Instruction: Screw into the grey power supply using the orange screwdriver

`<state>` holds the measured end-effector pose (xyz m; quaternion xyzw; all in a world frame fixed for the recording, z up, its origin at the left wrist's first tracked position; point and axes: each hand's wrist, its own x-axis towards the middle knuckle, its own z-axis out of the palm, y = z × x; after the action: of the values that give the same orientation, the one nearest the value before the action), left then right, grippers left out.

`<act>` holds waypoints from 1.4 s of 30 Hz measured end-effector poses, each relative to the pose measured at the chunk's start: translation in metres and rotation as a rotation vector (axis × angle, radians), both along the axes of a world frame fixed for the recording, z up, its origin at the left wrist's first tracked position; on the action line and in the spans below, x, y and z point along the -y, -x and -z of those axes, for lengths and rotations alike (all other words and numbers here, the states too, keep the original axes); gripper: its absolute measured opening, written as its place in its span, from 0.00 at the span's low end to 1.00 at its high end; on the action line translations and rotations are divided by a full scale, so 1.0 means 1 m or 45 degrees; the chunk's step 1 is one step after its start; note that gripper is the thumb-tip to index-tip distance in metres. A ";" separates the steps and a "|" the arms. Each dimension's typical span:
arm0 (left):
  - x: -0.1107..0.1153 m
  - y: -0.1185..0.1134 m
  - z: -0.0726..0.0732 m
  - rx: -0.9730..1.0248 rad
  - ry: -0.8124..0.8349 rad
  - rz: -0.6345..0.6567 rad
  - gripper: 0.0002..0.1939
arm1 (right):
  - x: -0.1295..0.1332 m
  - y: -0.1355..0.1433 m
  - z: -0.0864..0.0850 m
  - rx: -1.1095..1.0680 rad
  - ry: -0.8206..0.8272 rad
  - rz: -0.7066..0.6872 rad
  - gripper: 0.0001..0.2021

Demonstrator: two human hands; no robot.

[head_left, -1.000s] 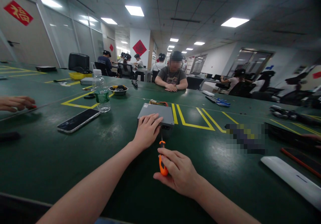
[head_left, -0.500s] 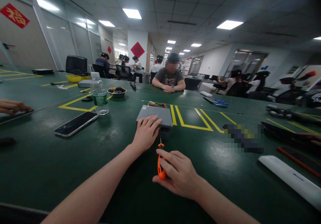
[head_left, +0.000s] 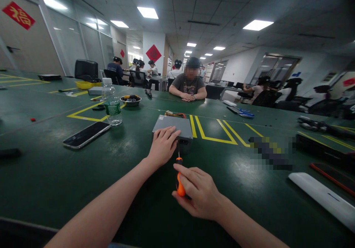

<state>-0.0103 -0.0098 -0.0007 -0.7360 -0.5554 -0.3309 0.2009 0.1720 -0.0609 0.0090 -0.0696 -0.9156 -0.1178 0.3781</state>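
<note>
A grey metal computer power supply [head_left: 168, 124] lies on the green table, its coloured cables [head_left: 176, 114] bunched at the far side. My left hand [head_left: 163, 144] rests over its top and near edge, fingers stretched out flat. Just right of it, my right hand [head_left: 198, 192] is closed around the orange and black handle of a screwdriver [head_left: 180, 187]. The screwdriver's thin shaft points away from me at the near face of the power supply, below the socket [head_left: 184, 141]. Where the tip meets the casing is too dark to make out.
Left of me are a phone [head_left: 86, 135], a water bottle [head_left: 112, 109] and a bowl of tools [head_left: 130, 100]. On the right lie a white long object [head_left: 321, 198] and blue-handled tools [head_left: 245, 113]. A person [head_left: 188, 81] sits opposite. Yellow tape [head_left: 216, 141] marks the table.
The screwdriver handle has turned a little in my right hand. My left hand stays on the power supply. Another person's hand at the far left has gone from view, and a small red object shows there.
</note>
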 end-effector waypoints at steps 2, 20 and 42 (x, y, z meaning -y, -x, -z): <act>0.000 0.000 0.000 -0.002 -0.001 -0.002 0.18 | 0.001 -0.003 -0.001 0.034 0.057 0.004 0.12; 0.000 0.000 0.000 -0.004 -0.007 -0.002 0.18 | 0.000 -0.004 -0.004 0.122 0.082 0.018 0.17; 0.002 -0.002 -0.002 0.062 -0.006 -0.005 0.16 | -0.010 -0.017 -0.007 -0.031 -0.176 0.056 0.05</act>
<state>-0.0081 -0.0119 0.0017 -0.7262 -0.5606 -0.3497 0.1898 0.1895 -0.0508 0.0160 -0.0648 -0.8989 -0.1880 0.3904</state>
